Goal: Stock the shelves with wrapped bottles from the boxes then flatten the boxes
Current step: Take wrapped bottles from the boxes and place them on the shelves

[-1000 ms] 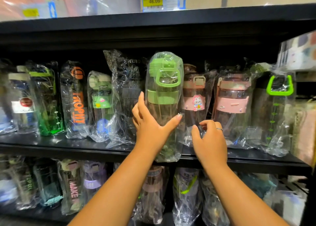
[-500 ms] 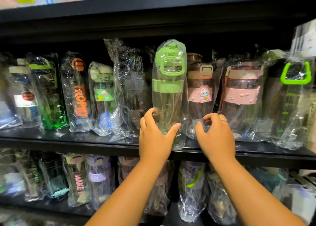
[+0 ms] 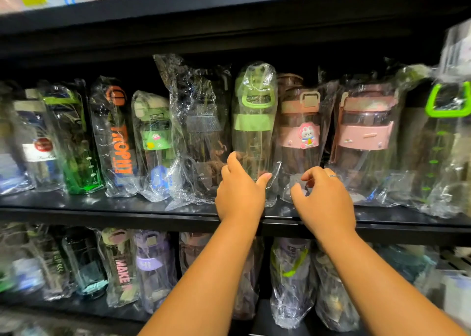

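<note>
A clear wrapped bottle with a green lid and green band (image 3: 253, 132) stands upright in the row on the middle black shelf (image 3: 102, 214). My left hand (image 3: 239, 195) grips its lower part, fingers on its left side and thumb on its right. My right hand (image 3: 323, 200) hovers just right of it, fingers curled and apart, at the crinkled wrap around the base of a pink-lidded rabbit bottle (image 3: 299, 132). No boxes are in view.
Wrapped bottles fill the shelf on both sides: a dark one (image 3: 201, 132) to the left, a wide pink one (image 3: 364, 132) to the right. More wrapped bottles (image 3: 150, 267) stand on the shelf below. The shelf above (image 3: 229, 7) hangs low over the bottle tops.
The green-lidded bottle has gone back into the row and now stands on the shelf. My left hand has slid down toward its base. My right hand's fingers have loosened.
</note>
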A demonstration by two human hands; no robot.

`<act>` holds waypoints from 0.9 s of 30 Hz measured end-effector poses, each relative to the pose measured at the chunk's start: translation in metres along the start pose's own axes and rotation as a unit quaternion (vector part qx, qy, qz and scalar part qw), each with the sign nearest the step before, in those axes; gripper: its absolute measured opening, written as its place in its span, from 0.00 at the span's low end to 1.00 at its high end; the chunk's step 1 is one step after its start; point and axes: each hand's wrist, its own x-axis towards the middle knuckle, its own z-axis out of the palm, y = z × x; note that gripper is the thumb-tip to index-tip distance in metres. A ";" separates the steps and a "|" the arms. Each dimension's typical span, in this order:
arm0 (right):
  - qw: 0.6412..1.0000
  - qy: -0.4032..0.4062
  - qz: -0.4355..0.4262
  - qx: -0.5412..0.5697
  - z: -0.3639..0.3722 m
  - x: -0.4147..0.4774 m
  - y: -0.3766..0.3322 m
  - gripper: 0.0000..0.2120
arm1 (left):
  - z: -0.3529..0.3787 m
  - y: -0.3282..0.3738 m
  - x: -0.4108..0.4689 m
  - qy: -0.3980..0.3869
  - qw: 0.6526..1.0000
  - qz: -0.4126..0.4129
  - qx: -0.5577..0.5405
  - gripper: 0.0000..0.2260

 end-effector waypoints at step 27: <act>0.983 -0.111 -0.075 -0.129 -0.008 -0.228 0.100 0.30 | 0.040 -0.125 -0.229 -0.128 0.952 0.274 0.054 0.32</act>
